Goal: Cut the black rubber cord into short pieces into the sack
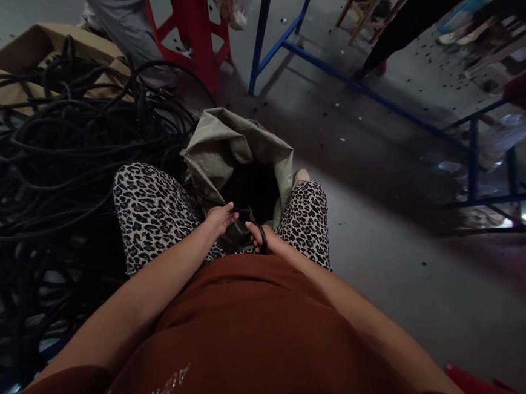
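The left hand (221,217) gripped a black cord (242,210), its fingers and thumb closed on the strand, and the right hand (260,236) was wrapped around dark-handled scissors (263,239). The cord lay between the hands, just above the centre of view, with the blades at it; whether they were cutting could not be told. An open sack (212,131) stood at twelve o'clock, between the person's knees, its inside too dark to show how much it held.

The work looked to be well short of finished: a large cord pile (59,152) lay in long loops from eight to ten o'clock, and no cut lengths could be made out.

The grey floor (386,260) was flecked with small dark and pale bits, mostly towards one and two o'clock. At ten o'clock a cardboard box (82,44) stood behind the loops; near twelve, a red stool (193,38); from one to three, blue metal frames (318,63). Other people's legs showed at eleven and one o'clock.
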Demonstrator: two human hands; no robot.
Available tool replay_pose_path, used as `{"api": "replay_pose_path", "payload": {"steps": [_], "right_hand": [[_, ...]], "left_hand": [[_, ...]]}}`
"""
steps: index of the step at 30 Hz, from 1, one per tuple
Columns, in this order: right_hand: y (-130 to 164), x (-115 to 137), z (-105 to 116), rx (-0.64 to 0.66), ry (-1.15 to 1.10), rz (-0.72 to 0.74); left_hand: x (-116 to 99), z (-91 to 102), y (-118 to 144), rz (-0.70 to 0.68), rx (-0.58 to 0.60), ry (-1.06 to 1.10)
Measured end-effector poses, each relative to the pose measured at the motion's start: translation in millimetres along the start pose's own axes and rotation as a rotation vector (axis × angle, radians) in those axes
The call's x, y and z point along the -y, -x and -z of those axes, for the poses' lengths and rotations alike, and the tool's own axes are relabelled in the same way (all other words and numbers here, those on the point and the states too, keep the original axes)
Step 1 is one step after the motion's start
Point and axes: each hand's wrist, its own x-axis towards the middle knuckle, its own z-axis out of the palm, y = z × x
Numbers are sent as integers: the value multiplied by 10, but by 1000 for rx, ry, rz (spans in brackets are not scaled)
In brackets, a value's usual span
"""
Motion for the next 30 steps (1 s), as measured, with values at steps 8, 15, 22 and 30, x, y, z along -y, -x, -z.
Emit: {"api": "replay_pose_path", "payload": {"steps": [8,15,22,30], "right_hand": [[20,-23,21,-46,1,19],[28,-61,38,106,-41,4],[7,-45,33,113,15,24],[-113,-98,-7,80,-2,-10]], "left_hand": [[-9,13,14,-55,9,-25],[-12,3,15,-138,67,131],[45,-22,98,-130,106,145],[86,-20,113,-138,137,113]]}}
